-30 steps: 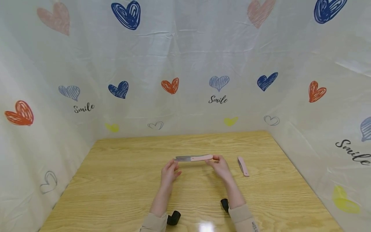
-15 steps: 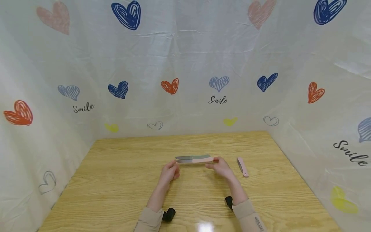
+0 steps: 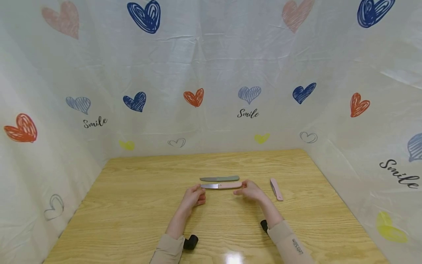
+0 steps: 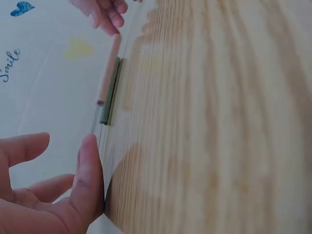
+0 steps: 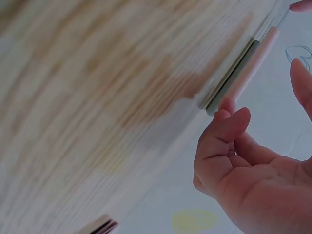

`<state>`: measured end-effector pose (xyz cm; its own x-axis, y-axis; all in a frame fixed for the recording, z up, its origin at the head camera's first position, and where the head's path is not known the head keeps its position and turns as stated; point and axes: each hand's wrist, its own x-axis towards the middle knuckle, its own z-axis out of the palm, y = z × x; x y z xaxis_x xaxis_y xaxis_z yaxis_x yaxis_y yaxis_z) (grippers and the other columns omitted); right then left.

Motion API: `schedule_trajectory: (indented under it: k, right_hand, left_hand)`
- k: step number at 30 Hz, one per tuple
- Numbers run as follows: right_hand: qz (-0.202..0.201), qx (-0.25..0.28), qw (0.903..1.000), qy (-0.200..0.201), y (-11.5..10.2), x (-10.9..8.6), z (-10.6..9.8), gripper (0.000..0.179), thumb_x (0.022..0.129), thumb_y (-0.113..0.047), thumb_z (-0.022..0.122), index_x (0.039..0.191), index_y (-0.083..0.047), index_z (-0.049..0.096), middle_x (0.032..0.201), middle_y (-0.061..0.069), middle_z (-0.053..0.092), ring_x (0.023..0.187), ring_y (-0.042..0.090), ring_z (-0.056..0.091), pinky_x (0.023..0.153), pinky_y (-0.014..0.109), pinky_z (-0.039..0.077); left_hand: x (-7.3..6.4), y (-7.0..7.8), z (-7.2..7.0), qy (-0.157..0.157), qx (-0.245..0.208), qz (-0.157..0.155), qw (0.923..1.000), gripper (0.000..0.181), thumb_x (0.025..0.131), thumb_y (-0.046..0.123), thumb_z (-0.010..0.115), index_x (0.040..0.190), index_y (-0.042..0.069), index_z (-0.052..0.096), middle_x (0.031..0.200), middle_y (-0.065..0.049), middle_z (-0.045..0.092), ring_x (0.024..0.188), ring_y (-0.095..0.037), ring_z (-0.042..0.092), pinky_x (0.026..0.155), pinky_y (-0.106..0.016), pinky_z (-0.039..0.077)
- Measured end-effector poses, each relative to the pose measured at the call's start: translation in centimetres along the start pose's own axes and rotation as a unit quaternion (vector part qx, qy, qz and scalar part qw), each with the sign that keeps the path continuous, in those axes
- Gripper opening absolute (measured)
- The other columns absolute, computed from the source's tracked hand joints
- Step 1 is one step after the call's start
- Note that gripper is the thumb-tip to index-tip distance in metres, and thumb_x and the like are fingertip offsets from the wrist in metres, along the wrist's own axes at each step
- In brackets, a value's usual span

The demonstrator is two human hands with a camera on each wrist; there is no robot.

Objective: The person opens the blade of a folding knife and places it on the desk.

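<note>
Both hands were on it: the left hand (image 3: 192, 197) at the blade's tip, the right hand (image 3: 252, 190) at the handle's end, and the pink knife (image 3: 229, 186) stretched out level between them! It was unfolded, blade toward the surface's left edge, handle toward its right edge. Seen from the wrists, it looked just clear of the surface (image 3: 132, 205), roughly midway between the side edges and not far in from the far edge.

The left grip was spread, thumb well off from the fingers, one fingertip meeting the blade's tip. And the right? Bent fingers touched the butt of the handle while the thumb stood apart; whether that grip pinched, I couldn't tell.

Just beyond, on the far-edge side, lay the green knife (image 3: 228, 178), unfolded too and almost parallel, its blade pointing the same way. Over toward the right edge, past the right hand, the folded knife (image 3: 278, 190) rested at a slant, pink as well, near but untouched.

Beige sleeves (image 3: 290, 244) reached in from the near side, a black device (image 3: 190, 242) jutting from each wrist. Behind the far edge hung a pale cloth (image 3: 211, 58), all scribbled hearts and the word "Smile".
</note>
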<state>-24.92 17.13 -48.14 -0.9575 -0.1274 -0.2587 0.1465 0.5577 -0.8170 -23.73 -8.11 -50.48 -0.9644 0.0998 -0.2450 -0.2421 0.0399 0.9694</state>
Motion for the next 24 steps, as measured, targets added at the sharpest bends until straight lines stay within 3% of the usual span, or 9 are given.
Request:
schedule_trajectory:
  k: [4,6,11,15,18,21,24]
  right_hand:
    - [-0.005,0.001,0.9999,-0.011,0.02,0.14,0.16,0.037,0.084,-0.016,0.076,0.099,0.008,0.052,0.072,0.004,0.04,0.063,0.015,0.035,0.057,0.026,0.03]
    - [-0.004,-0.001,0.9999,-0.016,0.08,0.24,0.21,0.037,0.084,-0.015,0.075,0.1,0.009,0.053,0.07,0.003,0.037,0.06,0.015,0.033,0.055,0.026,0.028]
    - [0.005,-0.011,0.9994,-0.033,0.16,0.39,0.19,0.067,0.085,-0.017,0.075,0.131,0.02,0.042,0.082,0.008,0.041,0.07,0.018,0.036,0.061,0.027,0.029]
    - [0.005,-0.013,0.9992,-0.036,0.19,0.48,0.16,0.07,0.085,-0.018,0.075,0.134,0.019,0.041,0.091,0.012,0.048,0.076,0.02,0.04,0.065,0.029,0.034]
    - [0.004,-0.017,0.9993,-0.032,0.29,0.44,0.17,0.071,0.085,-0.019,0.076,0.135,0.018,0.041,0.115,0.024,0.055,0.098,0.03,0.053,0.081,0.038,0.047]
    - [0.004,-0.01,0.9994,-0.031,0.38,0.32,0.15,0.073,0.085,-0.018,0.075,0.137,0.017,0.039,0.134,0.034,0.047,0.122,0.044,0.048,0.098,0.052,0.045]
    - [0.004,0.004,0.9995,-0.031,0.49,0.23,0.1,0.074,0.086,-0.017,0.074,0.141,0.015,0.036,0.137,0.037,0.043,0.126,0.048,0.045,0.099,0.055,0.045]
  left_hand:
    - [0.21,-0.18,-0.24,-0.011,0.006,-0.006,0.9999,0.059,0.097,0.007,0.052,0.143,-0.02,0.025,0.109,-0.027,0.06,0.079,-0.018,0.059,0.073,-0.031,0.059]
    - [0.28,-0.2,-0.34,-0.014,0.016,-0.012,0.9997,0.06,0.097,0.007,0.053,0.144,-0.019,0.025,0.107,-0.025,0.06,0.079,-0.017,0.059,0.073,-0.031,0.059]
    - [0.23,-0.21,-0.59,-0.015,0.038,-0.021,0.999,0.063,0.097,0.009,0.055,0.145,-0.017,0.024,0.101,-0.02,0.062,0.076,-0.015,0.059,0.07,-0.03,0.06]
    - [0.23,-0.23,-0.78,-0.015,0.039,-0.017,0.999,0.063,0.097,0.01,0.056,0.146,-0.016,0.025,0.097,-0.018,0.063,0.071,-0.013,0.06,0.067,-0.03,0.06]
    - [0.32,-0.31,-0.88,-0.012,0.037,-0.018,0.9991,0.063,0.097,0.01,0.056,0.147,-0.014,0.026,0.093,-0.016,0.064,0.067,-0.012,0.058,0.065,-0.028,0.059]
    - [0.41,-0.42,-0.95,-0.009,0.039,-0.018,0.999,0.063,0.097,0.009,0.057,0.148,-0.012,0.027,0.09,-0.014,0.064,0.064,-0.011,0.058,0.063,-0.027,0.059]
    - [0.51,-0.56,-0.98,-0.005,0.038,-0.018,0.9991,0.062,0.096,0.009,0.057,0.148,-0.01,0.029,0.088,-0.012,0.064,0.064,-0.011,0.058,0.062,-0.027,0.059]
